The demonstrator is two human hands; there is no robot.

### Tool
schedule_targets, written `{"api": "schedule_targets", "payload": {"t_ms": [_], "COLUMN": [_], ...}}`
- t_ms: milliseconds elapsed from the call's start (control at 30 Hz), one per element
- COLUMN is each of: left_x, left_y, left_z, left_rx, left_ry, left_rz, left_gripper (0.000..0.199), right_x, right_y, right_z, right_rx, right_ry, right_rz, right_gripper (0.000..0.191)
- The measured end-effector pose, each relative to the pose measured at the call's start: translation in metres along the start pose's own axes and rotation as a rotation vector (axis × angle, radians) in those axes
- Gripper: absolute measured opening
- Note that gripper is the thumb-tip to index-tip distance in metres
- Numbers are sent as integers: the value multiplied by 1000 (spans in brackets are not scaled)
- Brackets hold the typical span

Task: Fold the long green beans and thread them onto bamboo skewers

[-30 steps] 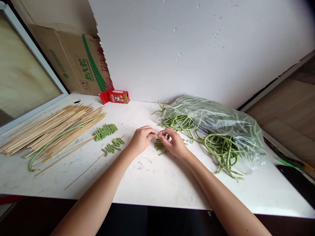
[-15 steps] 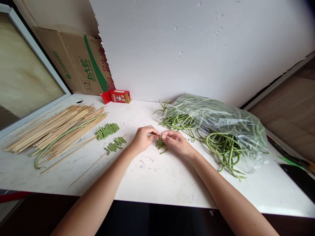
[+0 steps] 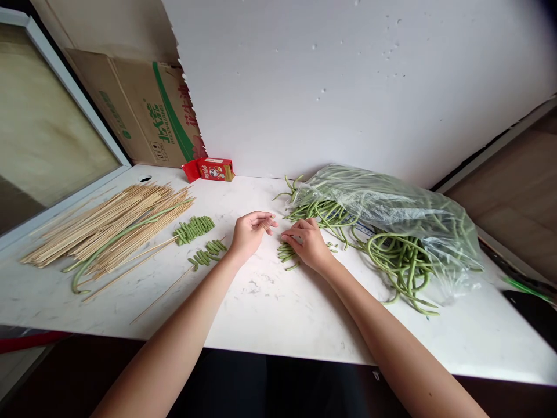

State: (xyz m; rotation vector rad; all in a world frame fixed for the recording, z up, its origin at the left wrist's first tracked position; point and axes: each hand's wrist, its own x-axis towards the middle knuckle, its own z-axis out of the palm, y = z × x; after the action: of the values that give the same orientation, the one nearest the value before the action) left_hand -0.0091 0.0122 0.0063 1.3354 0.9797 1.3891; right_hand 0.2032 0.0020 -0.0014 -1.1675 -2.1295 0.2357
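My left hand (image 3: 251,233) hovers above the white table, its fingers bent together at the tips. Something tiny shows at those fingertips, too small to name. Right of it, my right hand (image 3: 308,241) is low over a small pile of cut green bean pieces (image 3: 286,253). Its thumb and fingers are drawn together at the pile's edge; whatever they pinch is hidden. Left of my left hand lie two skewers threaded with short bean pieces: a fuller bean skewer (image 3: 194,230) and a sparser bean skewer (image 3: 208,253) nearer to me.
Many bare wooden skewers (image 3: 108,223) are heaped at left, with a long green bean (image 3: 111,244) across them. A clear plastic bag (image 3: 391,200) of long beans (image 3: 402,261) spills out at right. A small red box (image 3: 216,169) stands by the back wall, near a cardboard carton (image 3: 139,110).
My hands were together at the fingertips and have parted. The left has drawn back left and slightly up; the right has turned palm-down over the bean pieces. The view has shifted slightly.
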Motion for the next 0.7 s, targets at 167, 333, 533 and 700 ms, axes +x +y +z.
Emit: {"api": "schedule_targets", "payload": {"t_ms": [167, 333, 533, 700], "left_x": [0, -1, -4, -7], "left_y": [2, 1, 2, 4], "left_z": [2, 4, 8, 10], "left_rx": [-142, -220, -214, -195], "left_ry": [-12, 23, 24, -7], "left_rz": [-119, -131, -161, -183], "left_gripper": [55, 57, 57, 56], "right_x": [0, -3, -5, -7], "right_y": [-2, -20, -35, -32], "right_z": [-1, -12, -12, -11], "right_rx": [19, 127, 272, 296], "right_ry": [-49, 13, 26, 61], "right_rz": [-17, -34, -10, 8], "right_gripper": [21, 21, 23, 15]}}
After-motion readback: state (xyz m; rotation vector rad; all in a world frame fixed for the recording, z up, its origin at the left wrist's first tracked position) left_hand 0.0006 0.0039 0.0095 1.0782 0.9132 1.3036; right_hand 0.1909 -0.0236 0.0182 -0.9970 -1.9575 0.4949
